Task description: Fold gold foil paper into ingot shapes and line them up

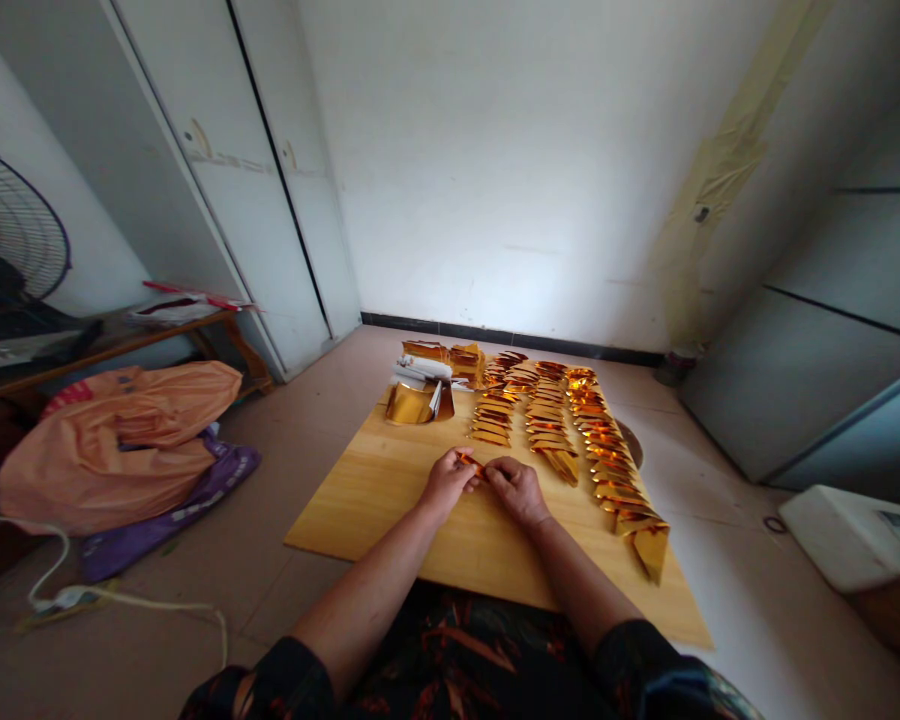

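Note:
My left hand (444, 482) and my right hand (519, 490) meet over the middle of a wooden board (375, 500) on the floor. Both pinch a small piece of gold foil paper (470, 463) between their fingertips, and most of the piece is hidden by the fingers. Beyond the hands lie three rows of folded gold foil pieces (547, 420), overlapping like scales; the right row (615, 475) runs down to the board's right side. A stack of flat gold foil sheets (418, 395) sits at the board's far left corner.
An orange plastic bag (120, 440) on a purple one lies on the floor at left, with a white cable (82, 595) nearby. A fan (7, 245) and low table stand far left. White cabinet doors (232, 180) behind. A white box (855, 535) sits at right.

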Available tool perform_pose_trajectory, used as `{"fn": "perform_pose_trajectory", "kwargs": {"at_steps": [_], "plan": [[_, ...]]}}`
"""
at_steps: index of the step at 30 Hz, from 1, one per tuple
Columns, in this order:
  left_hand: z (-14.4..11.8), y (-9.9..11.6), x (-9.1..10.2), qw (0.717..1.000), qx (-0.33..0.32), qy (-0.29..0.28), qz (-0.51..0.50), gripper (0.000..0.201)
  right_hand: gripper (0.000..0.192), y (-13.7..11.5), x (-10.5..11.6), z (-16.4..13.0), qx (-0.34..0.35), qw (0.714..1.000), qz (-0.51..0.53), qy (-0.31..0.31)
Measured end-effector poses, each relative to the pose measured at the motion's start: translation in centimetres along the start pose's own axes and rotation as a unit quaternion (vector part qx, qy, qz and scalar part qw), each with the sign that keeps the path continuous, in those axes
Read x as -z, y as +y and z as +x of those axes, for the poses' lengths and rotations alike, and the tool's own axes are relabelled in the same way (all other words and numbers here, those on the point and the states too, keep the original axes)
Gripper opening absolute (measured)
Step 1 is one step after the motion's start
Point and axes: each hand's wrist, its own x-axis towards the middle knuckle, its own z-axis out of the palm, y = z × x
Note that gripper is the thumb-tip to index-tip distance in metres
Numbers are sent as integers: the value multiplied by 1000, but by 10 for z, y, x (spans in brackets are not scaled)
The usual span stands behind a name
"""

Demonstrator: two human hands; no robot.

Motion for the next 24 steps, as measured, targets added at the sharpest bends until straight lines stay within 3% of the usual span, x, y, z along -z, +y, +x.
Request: {"fn": "perform_pose_trajectory", "kwargs": {"at_steps": [13,24], "plan": [[0,-3,-2,998,-7,15,62,52,16,8,-10,-3,79,981,-177,-15],[-1,-2,-1,990,-55,21,128,56,21,4,-11,-4,70,967,-244,5]]}}
